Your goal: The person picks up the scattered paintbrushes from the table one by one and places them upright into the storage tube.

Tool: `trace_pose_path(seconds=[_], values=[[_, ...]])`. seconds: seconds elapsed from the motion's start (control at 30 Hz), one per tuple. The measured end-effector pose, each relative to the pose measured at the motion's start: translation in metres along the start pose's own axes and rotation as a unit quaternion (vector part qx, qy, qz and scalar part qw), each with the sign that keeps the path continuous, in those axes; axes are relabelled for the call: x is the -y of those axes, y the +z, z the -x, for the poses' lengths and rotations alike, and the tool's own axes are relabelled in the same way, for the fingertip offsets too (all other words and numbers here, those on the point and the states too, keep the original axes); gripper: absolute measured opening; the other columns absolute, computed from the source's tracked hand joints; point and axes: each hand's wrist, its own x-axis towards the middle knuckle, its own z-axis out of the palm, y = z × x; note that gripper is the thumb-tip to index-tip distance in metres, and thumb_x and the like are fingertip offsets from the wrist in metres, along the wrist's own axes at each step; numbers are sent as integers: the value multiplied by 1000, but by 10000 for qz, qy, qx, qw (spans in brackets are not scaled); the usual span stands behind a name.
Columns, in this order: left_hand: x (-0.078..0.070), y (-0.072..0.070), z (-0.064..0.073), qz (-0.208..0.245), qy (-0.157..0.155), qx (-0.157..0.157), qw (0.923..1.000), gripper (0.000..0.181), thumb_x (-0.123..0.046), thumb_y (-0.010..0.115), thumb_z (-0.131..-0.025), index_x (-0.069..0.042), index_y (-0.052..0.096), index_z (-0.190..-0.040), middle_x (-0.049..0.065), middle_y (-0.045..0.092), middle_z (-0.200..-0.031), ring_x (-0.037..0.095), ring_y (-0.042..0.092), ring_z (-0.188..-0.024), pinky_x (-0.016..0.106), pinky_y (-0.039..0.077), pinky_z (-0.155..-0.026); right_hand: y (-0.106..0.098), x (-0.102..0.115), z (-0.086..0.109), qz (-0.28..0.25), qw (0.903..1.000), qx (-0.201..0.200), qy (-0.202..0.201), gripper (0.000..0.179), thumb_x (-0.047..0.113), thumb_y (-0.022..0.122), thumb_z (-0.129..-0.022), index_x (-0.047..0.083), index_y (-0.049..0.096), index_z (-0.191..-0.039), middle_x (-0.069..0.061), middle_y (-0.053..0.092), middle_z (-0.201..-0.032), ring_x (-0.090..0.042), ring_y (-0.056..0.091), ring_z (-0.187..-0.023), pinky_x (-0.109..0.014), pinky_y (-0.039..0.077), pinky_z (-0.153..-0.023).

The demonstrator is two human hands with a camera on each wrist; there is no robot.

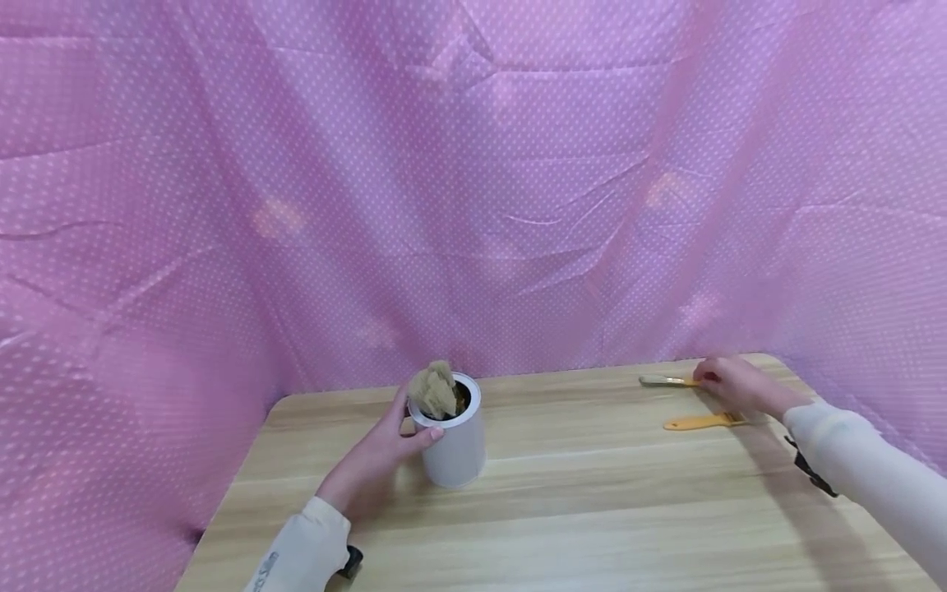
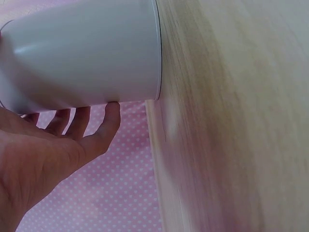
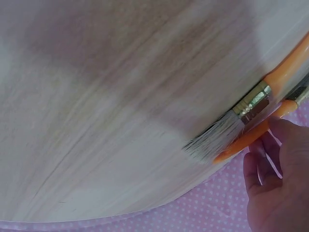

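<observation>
A light grey can (image 1: pixel 455 452) stands upright on the table, left of the middle. My left hand (image 1: pixel 381 448) grips it from the left side, thumb at the near rim; in the left wrist view, fingers (image 2: pixel 112 121) touch its wall. A crumpled tan wad (image 1: pixel 435 390), cloth or sponge, sticks out over the can's rim. Far to the right, my right hand (image 1: pixel 740 386) pinches the orange handle (image 3: pixel 251 140) of a paintbrush (image 1: pixel 658 381) lying near the back edge. A second paintbrush (image 1: pixel 695 423) lies just in front of it, its bristles (image 3: pixel 217 135) pointing the other way.
The wooden table (image 1: pixel 577 485) has rounded back corners. A pink dotted curtain (image 1: pixel 473 205) hangs behind it and along both sides, close to the back edge. Inside the can, a dark interior shows with something yellowish in it.
</observation>
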Motion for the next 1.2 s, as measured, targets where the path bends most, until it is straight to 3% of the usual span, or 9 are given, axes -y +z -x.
trace_pose_path(seconds=[0.2,0.47,0.6,0.73,0.87,1.0,1.2], values=[[3,1,-4,-305,195,-38,9993,88,-51,74,-91,-56,15,-156,-1,21,-165,34,24,-148,68,21,-113,1,-1,4,34,9998,-200,-39,10,-8,74,-86,2,75,-88,-6,70,-86,-25,66,-79,-44,57,-69],[5,0,-5,-240,421,37,9988,87,-44,74,-93,-53,15,-156,0,21,-165,29,20,-149,64,25,-114,-4,13,-15,-393,9988,-280,4,16,-12,69,-88,3,72,-85,-1,66,-77,-13,58,-70,-34,52,-60],[3,0,-5,-141,372,56,9992,86,-46,74,-92,-55,17,-156,-4,21,-165,25,19,-150,63,24,-115,-11,35,-32,-699,9974,-177,-42,17,-10,69,-91,6,71,-86,3,65,-78,-12,58,-71,-34,52,-61],[3,0,-5,-7,226,60,9997,85,-49,75,-91,-57,19,-154,-9,21,-163,22,19,-149,64,23,-115,-16,62,-49,-870,9961,-148,-83,11,-6,70,-92,4,74,-92,2,71,-85,-17,67,-81,-41,57,-71],[5,0,-7,19,357,92,9993,85,-45,75,-92,-54,19,-156,-7,22,-163,22,20,-149,60,27,-114,-19,89,-67,-1249,9921,-104,45,7,-1,70,-95,2,75,-99,0,72,-89,-20,69,-85,-41,58,-75],[2,-1,-8,-7,382,126,9992,86,-45,74,-93,-53,17,-156,-8,21,-164,22,18,-149,61,25,-115,-22,120,-83,-1853,9824,-22,234,11,2,67,-98,-1,73,-106,-5,73,-94,-23,71,-87,-38,60,-77],[2,-3,-9,-65,288,126,9995,86,-48,74,-92,-54,16,-156,-5,19,-165,25,17,-150,65,21,-115,-28,161,-105,-2511,9678,107,131,18,2,63,-101,-8,69,-114,-14,73,-102,-26,73,-85,-39,60,-82]])
